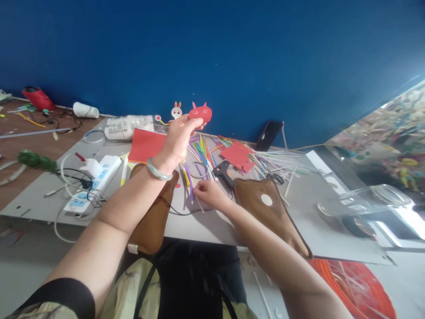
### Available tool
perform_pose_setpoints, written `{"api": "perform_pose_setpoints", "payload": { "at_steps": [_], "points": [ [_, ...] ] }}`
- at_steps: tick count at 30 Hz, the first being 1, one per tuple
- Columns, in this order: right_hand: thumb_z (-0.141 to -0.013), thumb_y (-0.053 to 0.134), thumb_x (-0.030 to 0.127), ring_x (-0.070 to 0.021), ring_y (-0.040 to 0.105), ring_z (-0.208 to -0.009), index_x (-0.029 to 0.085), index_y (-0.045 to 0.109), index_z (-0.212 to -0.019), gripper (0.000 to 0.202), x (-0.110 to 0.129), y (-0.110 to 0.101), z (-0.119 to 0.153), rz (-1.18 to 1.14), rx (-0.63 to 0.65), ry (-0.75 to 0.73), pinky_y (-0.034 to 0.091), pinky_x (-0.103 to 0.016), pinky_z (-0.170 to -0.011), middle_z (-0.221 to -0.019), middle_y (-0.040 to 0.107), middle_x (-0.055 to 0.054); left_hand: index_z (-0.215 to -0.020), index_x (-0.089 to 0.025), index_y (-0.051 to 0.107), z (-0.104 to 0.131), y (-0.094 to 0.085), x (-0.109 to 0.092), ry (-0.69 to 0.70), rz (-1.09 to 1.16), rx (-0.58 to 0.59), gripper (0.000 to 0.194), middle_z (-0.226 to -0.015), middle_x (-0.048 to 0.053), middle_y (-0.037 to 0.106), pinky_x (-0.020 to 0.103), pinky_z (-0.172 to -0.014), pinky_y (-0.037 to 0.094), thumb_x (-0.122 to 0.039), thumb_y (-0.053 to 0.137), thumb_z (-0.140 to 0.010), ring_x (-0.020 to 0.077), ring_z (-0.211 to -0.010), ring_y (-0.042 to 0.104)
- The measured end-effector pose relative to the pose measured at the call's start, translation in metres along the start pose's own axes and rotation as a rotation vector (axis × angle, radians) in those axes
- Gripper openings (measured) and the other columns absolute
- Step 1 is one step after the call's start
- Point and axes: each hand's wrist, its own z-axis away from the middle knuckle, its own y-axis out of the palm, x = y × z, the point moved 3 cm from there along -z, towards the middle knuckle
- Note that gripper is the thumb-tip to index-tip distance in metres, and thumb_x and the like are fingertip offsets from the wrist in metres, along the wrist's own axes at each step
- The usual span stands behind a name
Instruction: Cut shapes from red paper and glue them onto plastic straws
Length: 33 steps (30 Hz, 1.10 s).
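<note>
My left hand (179, 138) is raised over the back of the table, its thumb and fingers pinching a red paper animal-head cutout (202, 113) with two pointed ears. Behind it stands a small white rabbit figure (176, 111). Low over the tabletop, my right hand (210, 193) is closed, and whatever its fingers may hold is hidden. Just left of that hand lies a purple stick (191, 186), with a yellow cutter (185, 174) beside it. A black glue gun (224, 173) rests beyond the right hand.
Many coloured sticks (206, 153) lie scattered at the back. Red paper sheets (148, 145), a cut red sheet (238, 155), scissors (275, 178), and a phone (268, 135) are around them. Brown cushions (268, 208) flank the front. A power strip (94, 182) with tangled cables occupies the left.
</note>
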Motion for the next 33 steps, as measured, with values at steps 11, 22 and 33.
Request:
{"api": "perform_pose_setpoints", "payload": {
  "at_steps": [11, 22, 33],
  "points": [
    [-0.077, 0.065, 0.056, -0.0064, 0.038, -0.042, 0.021, 0.055, -0.076, 0.036, -0.010, -0.026, -0.024, -0.742, -0.202, -0.117, 0.026, -0.020, -0.041, -0.055, 0.054, 0.006, -0.092, -0.020, 0.073, 0.001, 0.009, 0.031, 0.031, 0.075, 0.039, 0.022, -0.096, 0.005, 0.074, 0.029, -0.086, 0.049, -0.034, 0.073, -0.075, 0.0162, -0.095, 0.065],
    [-0.076, 0.065, 0.064, -0.0079, 0.041, -0.044, 0.021, 0.057, -0.076, 0.044, -0.022, -0.015, -0.030, -0.700, -0.132, -0.208, 0.032, -0.021, -0.042, -0.056, 0.053, 0.005, -0.090, -0.017, 0.076, -0.002, 0.012, 0.064, -0.071, 0.120, 0.276, 0.027, -0.087, 0.004, 0.074, 0.029, -0.084, 0.047, -0.036, 0.080, -0.071, 0.0144, -0.083, 0.064],
    [-0.074, 0.072, 0.046, -0.0090, 0.047, -0.050, 0.019, 0.062, -0.087, 0.031, -0.028, -0.048, -0.020, -0.753, -0.278, -0.245, 0.038, -0.023, -0.048, -0.064, 0.059, 0.003, -0.085, -0.019, 0.075, 0.015, 0.020, 0.071, -0.099, -0.041, 0.268, 0.023, -0.082, 0.003, 0.072, 0.029, -0.075, 0.049, -0.038, 0.077, -0.073, 0.0157, -0.076, 0.063]
  ]
}}
